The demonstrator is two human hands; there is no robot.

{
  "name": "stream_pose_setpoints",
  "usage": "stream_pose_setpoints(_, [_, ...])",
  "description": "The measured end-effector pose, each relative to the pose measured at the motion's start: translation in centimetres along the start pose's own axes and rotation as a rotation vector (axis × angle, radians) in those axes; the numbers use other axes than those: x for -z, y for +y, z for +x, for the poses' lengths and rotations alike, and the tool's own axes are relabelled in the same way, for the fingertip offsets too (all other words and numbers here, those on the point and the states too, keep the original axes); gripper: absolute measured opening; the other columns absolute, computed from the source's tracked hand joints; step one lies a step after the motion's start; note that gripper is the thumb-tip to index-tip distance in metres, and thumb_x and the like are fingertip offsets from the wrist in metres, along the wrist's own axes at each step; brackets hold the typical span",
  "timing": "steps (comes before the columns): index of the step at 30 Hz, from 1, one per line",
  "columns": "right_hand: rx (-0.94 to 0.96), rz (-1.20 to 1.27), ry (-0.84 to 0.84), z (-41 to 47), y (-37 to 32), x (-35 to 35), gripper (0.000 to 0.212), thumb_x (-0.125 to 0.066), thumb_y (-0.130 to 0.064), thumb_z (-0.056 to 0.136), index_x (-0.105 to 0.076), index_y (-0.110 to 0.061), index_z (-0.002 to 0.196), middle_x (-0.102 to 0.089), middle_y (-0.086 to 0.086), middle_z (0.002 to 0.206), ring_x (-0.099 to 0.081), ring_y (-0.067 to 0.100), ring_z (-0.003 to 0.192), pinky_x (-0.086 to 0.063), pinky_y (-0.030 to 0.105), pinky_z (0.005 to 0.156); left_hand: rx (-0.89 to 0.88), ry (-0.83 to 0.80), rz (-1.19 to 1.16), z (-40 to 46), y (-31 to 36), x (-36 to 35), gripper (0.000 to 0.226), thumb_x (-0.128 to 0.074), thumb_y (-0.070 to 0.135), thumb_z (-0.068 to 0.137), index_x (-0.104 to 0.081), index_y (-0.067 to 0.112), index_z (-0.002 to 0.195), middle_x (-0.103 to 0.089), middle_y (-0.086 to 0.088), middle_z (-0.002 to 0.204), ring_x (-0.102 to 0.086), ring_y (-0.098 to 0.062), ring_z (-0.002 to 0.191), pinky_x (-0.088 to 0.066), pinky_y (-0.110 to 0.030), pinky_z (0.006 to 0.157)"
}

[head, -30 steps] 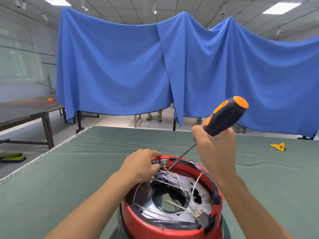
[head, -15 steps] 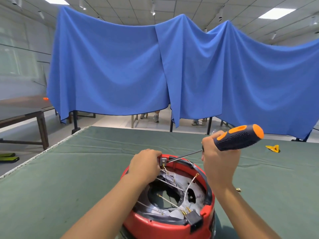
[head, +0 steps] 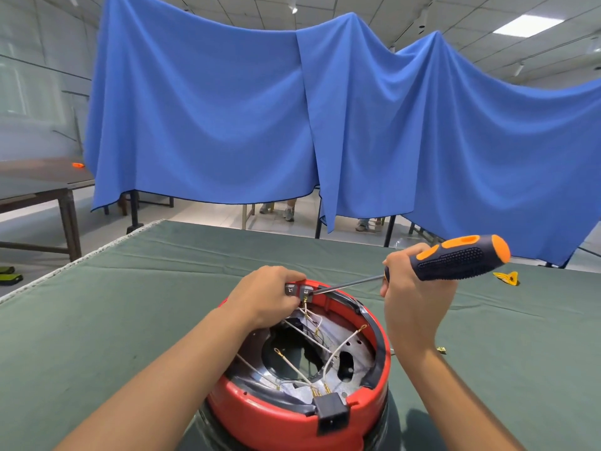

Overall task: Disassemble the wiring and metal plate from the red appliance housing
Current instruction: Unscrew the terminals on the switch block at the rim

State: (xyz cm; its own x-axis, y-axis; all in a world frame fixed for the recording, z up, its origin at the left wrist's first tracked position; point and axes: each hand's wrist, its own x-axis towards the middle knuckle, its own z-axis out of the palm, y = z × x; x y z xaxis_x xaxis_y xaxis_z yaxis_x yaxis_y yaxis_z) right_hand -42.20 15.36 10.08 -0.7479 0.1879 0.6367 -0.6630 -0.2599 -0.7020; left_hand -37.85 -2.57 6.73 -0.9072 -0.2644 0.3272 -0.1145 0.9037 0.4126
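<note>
Head view, housing: the red appliance housing (head: 294,408) sits open side up on the green table cover (head: 97,320), near the front edge, between the person's two forearms.
Head view, metal plate: a silvery metal plate (head: 357,356) lies inside the housing, with a large round hole in the middle and a smaller oval one beside it.
Head view, wiring: thin white wires (head: 338,349) with brass-coloured end lugs cross over the plate; several run to a black socket block (head: 331,413) set in the near rim.
Head view, left hand: the left hand (head: 263,296) is at the far rim, fingers curled round a small grey terminal block (head: 299,290) and gripping it.
Head view, right hand: the right hand (head: 414,288) is closed round the screwdriver (head: 455,260), which has a black and orange handle; the shaft slants down leftward and the tip meets the terminal block.
Head view, writing: I can read no brand or label anywhere; any print on the handle is too small to tell.
Head view, table: a small yellow piece (head: 507,277) lies well off to the right, and a tiny brass-coloured bit (head: 441,349) sits just beside the right wrist.
Head view, room: a blue cloth (head: 227,125) hangs behind the table; a dark side table (head: 42,180) stands at the left with a small orange object (head: 77,165) on it.
</note>
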Motion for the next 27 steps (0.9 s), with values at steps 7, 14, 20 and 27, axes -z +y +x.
stream_pose_setpoints(7, [0.02, -0.021, -0.024, -0.2, 0.5, 0.0, 0.02, -0.055, -0.008, 0.074, -0.045, 0.009, 0.071, -0.044, 0.028, 0.058, -0.041, 0.026, 0.051, -0.037, 0.027, 0.051, 0.03, -0.004, 0.02, -0.1, 0.2, 0.1, 0.05, -0.06, 0.034, 0.077, -0.056, 0.036, 0.127, -0.06, 0.012, 0.127, -0.054, -0.014, 0.117, -0.045, -0.031, 0.095])
stream_pose_setpoints(14, [0.027, -0.037, -0.06, -0.2, 0.1, -0.3, 0.024, -0.054, -0.01, 0.073, -0.047, 0.012, 0.075, -0.045, 0.02, 0.06, -0.044, 0.024, 0.053, -0.038, 0.027, 0.053, 0.048, -0.013, 0.005, -0.3, 0.3, 0.3, 0.052, -0.057, 0.026, 0.073, -0.057, 0.039, 0.123, -0.064, 0.012, 0.119, -0.057, -0.016, 0.111, -0.046, -0.031, 0.089])
stream_pose_setpoints(20, [0.013, -0.067, -0.238, 0.0, -0.6, -0.5, 0.022, -0.057, -0.021, 0.079, -0.06, -0.003, 0.067, -0.065, -0.004, 0.056, -0.048, 0.017, 0.042, -0.04, 0.021, 0.048, 0.06, -0.013, -0.014, -0.4, 0.6, 0.4, 0.049, -0.055, 0.025, 0.071, -0.06, 0.039, 0.118, -0.067, 0.009, 0.114, -0.059, -0.02, 0.107, -0.048, -0.032, 0.087])
stream_pose_setpoints(27, [0.008, 0.012, -0.189, -0.1, -0.8, -1.8, 0.037, -0.056, -0.012, 0.087, -0.045, -0.009, 0.052, -0.048, 0.004, 0.042, -0.042, 0.017, 0.036, -0.036, 0.019, 0.043, 0.074, -0.033, -0.007, -0.6, 0.9, 0.7, 0.053, -0.055, 0.022, 0.074, -0.058, 0.037, 0.124, -0.064, 0.007, 0.121, -0.057, -0.02, 0.111, -0.046, -0.031, 0.091])
